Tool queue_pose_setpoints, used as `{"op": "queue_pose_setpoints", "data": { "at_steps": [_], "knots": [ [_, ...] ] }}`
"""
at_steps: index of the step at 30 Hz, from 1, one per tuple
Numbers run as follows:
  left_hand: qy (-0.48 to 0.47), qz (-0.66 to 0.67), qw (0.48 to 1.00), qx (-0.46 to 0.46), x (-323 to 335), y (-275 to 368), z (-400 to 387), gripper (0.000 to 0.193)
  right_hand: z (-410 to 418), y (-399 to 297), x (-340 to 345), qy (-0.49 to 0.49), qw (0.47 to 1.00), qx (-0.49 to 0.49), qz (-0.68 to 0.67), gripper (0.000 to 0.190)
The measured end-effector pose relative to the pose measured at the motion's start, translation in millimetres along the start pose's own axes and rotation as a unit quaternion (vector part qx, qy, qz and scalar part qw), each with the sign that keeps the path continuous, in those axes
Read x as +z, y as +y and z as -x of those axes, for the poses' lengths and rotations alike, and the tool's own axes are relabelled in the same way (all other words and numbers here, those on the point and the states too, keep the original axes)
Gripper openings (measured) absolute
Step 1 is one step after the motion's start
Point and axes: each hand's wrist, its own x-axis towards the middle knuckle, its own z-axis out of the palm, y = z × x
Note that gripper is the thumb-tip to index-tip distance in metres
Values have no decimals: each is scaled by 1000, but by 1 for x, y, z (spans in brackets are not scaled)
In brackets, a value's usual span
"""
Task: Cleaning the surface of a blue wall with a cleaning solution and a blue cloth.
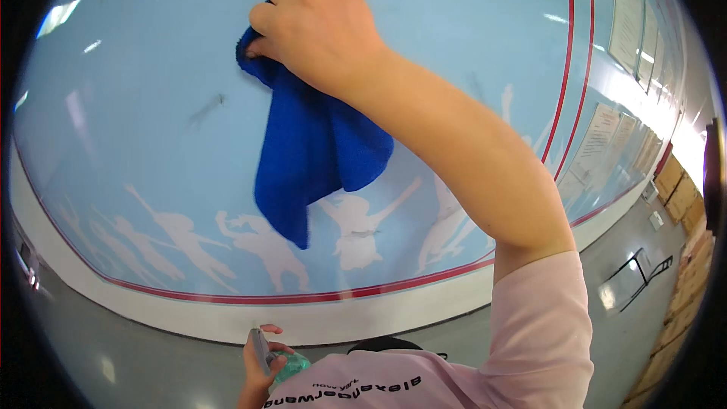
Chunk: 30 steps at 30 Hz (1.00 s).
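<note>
My right hand (pixel 318 23) grips a blue cloth (pixel 306 142) against a glossy light-blue wall panel (pixel 142 85). The cloth is bunched under the fingers, and its loose end hangs down the panel in folds. Dark scuff marks (pixel 207 109) show on the panel left of the cloth. Low in the view, by my body, my left hand (pixel 258 360) is closed around a spray bottle with a grey trigger head (pixel 261 351) and a translucent green body (pixel 292 364). My shirt partly hides the bottle.
White figure silhouettes (pixel 355 233) and a red stripe (pixel 272 299) run along the panel's lower part. Printed sheets (pixel 593 136) are mounted on the wall at right. Beyond them are a black-framed folding item (pixel 644 272) on the grey floor (pixel 170 363) and stacked cardboard boxes (pixel 690 289).
</note>
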Motion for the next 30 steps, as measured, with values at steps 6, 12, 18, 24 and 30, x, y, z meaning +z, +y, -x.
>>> {"op": "queue_pose_setpoints", "data": {
  "at_steps": [6,12,18,24,30],
  "knots": [
    [25,-12,1000,-1,8,4,3,58,39,60,-44,15,998,38,38,29],
    [11,-22,999,32,5,-3,5,59,106,131,-120,-45,964,158,209,34],
    [-36,-29,998,31,4,4,7,59,191,134,-161,-34,897,402,179,32],
    [-135,-57,986,76,23,46,-26,62,310,60,-172,-119,863,480,106,28],
    [-220,-135,952,164,58,137,-87,66,454,-123,-198,-442,589,643,-210,33]
  ]
}}
